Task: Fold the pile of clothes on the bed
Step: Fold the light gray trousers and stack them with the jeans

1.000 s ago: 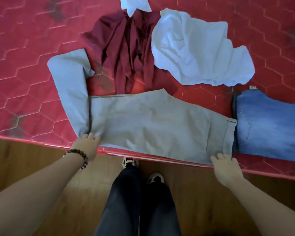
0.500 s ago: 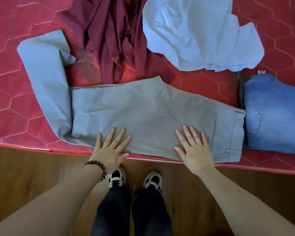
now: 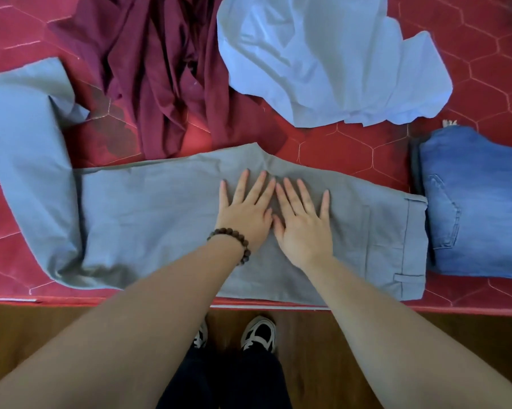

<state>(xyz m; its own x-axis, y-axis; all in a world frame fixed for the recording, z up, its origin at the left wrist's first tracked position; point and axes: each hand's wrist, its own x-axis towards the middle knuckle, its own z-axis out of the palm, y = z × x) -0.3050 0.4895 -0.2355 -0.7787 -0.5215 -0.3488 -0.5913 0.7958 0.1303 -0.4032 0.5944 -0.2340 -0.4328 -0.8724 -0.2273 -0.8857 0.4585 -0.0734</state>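
Note:
Grey trousers [image 3: 148, 219] lie flat along the near edge of the red bed [image 3: 352, 154], waistband to the right, their legs bent back up at the left. My left hand [image 3: 245, 211], with a bead bracelet on the wrist, presses flat on the middle of the trousers with fingers spread. My right hand [image 3: 303, 219] lies flat right beside it, thumbs nearly touching. A crumpled maroon garment [image 3: 160, 69] lies behind the trousers. A crumpled light blue shirt [image 3: 322, 54] lies at the back right.
Folded blue jeans [image 3: 479, 202] sit on the bed to the right of the trousers' waistband. The bed's front edge [image 3: 455, 308] runs across the view, with wooden floor and my shoes [image 3: 259, 335] below it.
Both hands left the trousers' near corners, flattened on the fabric, then slid up and inward until they lie side by side at the middle. The view has moved closer to the bed.

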